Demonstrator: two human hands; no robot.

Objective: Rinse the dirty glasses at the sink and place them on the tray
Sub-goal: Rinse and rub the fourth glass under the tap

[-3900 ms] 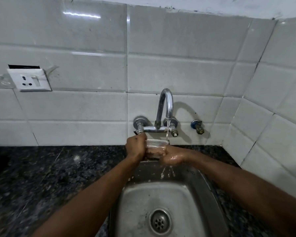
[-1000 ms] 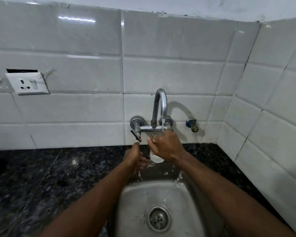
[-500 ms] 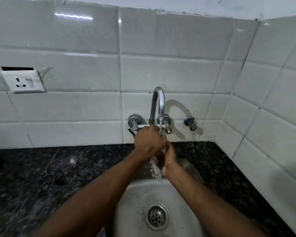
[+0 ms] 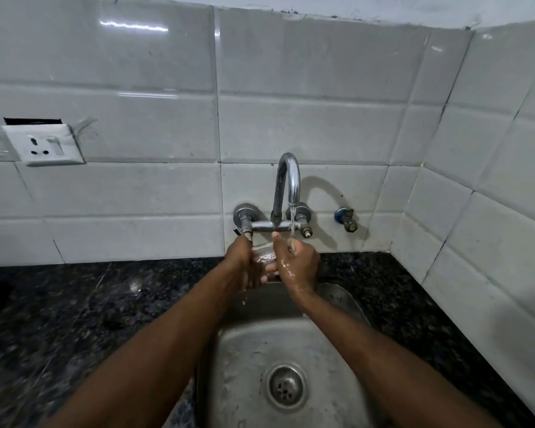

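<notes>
A clear glass (image 4: 263, 254) is held between both hands over the back of the steel sink (image 4: 346, 307), just below the tap. My left hand (image 4: 243, 267) grips its left side with fingers curled under it. My right hand (image 4: 297, 264) wraps its right side, wet, and the water stream from the chrome tap (image 4: 288, 183) lands on that hand. Most of the glass is hidden by my fingers. No tray is in view.
Dark speckled granite counter (image 4: 74, 319) lies on both sides of the sink. White tiled walls stand behind and on the right. A wall socket (image 4: 42, 145) is at the left, a small valve (image 4: 346, 219) right of the tap. The drain (image 4: 286, 387) sits low in the basin.
My left hand came down from the tap's handle to the glass's left side. My right hand rose under the stream. The glass now sits between both hands.
</notes>
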